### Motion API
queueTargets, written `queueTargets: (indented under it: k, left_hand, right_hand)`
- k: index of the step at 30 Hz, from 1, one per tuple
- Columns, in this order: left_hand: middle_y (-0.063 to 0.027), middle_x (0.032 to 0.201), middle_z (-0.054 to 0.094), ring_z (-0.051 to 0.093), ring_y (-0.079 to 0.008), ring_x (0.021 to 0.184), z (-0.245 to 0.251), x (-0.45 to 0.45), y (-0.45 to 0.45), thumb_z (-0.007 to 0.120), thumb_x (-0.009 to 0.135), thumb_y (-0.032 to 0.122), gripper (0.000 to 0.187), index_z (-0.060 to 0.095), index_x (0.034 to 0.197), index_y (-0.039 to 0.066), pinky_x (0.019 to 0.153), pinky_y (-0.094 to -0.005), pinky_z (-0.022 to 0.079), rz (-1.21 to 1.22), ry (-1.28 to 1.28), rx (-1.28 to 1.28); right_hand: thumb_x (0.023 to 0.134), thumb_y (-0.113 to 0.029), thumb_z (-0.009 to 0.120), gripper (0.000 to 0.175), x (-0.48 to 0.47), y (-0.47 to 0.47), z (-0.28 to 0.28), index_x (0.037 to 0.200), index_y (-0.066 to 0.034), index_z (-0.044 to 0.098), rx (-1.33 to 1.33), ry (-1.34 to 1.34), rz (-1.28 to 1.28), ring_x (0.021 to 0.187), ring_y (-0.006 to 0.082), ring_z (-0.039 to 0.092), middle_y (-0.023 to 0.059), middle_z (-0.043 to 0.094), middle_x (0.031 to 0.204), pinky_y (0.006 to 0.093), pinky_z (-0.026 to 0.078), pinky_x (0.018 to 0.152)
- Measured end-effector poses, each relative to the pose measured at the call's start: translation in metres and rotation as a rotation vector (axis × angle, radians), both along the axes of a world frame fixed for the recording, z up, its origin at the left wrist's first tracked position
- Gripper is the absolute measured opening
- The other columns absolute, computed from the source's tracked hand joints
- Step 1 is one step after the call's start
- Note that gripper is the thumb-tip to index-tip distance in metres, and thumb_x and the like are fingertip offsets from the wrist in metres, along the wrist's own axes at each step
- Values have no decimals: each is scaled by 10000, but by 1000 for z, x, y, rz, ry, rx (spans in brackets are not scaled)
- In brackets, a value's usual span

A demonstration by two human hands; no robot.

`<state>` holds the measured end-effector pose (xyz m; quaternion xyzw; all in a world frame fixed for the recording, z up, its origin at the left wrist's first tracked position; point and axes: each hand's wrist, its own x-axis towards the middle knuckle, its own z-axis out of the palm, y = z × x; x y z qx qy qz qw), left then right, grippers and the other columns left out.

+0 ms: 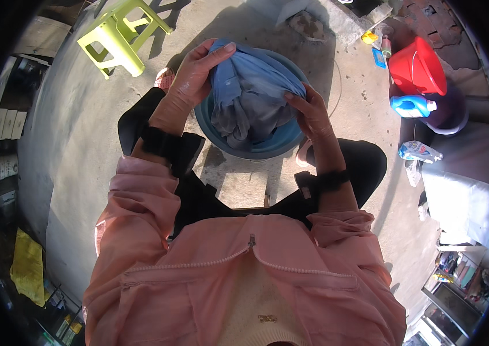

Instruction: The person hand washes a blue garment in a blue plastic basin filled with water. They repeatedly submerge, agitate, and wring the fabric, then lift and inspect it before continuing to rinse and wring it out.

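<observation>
A wet blue cloth (253, 71), perhaps a garment, is stretched between my two hands above a round blue plastic basin (203, 125). My left hand (201, 69) grips its upper left edge, thumb on top. At the right side, my right hand (311, 110) pinches the cloth between thumb and fingers near the basin's rim. The lower part of the cloth looks darker and greyish and hangs in folds into the basin. What lies beneath those folds is hidden. The basin stands on the concrete floor between my feet.
A yellow-green plastic stool (119, 39) stands at the upper left. To the right are a red bucket (415, 67), a blue detergent bottle (411, 107) and a white-and-blue plastic packet (419, 151). A stone (307, 26) lies beyond the basin, beside a low concrete edge.
</observation>
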<state>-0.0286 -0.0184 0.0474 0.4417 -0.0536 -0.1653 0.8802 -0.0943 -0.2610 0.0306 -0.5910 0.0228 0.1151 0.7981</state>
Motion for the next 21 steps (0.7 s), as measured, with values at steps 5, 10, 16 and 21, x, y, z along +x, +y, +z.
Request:
queueTargets:
  k: [5,10,16,21]
  left_hand:
    - [-64,1049,565,561,-146,929,-53,4,-39,604,839,92,266,552,1100,74,837,-280,456,147,-172,411]
    - [-124,757,604,594,-305,730,-59,-34,-92,585,853,221,193,605,772,48,664,-329,482,114,-793,1059]
    - [-165,638,572,568,-357,615,-105,1,-88,524,885,295,355,569,635,46,548,-413,447,273,-435,1272]
    - [-186,654,573,569,-366,623,-94,-25,-104,480,905,307,387,569,640,40,542,-423,443,250,-586,1142]
  right_hand:
    - [830,-155,628,334,16,28,-46,1094,-1,492,366,142,-121,882,167,543,88,548,996,278,460,779]
    - [885,-291,557,398,33,52,-107,1189,-54,456,336,503,-405,977,189,535,78,533,1076,323,468,823]
    - [891,-316,486,333,14,75,-130,1117,-72,507,437,760,-199,820,192,601,78,593,911,325,490,737]
    - [893,-250,454,239,18,49,-120,935,-47,571,147,286,-126,720,179,584,55,582,803,296,471,620]
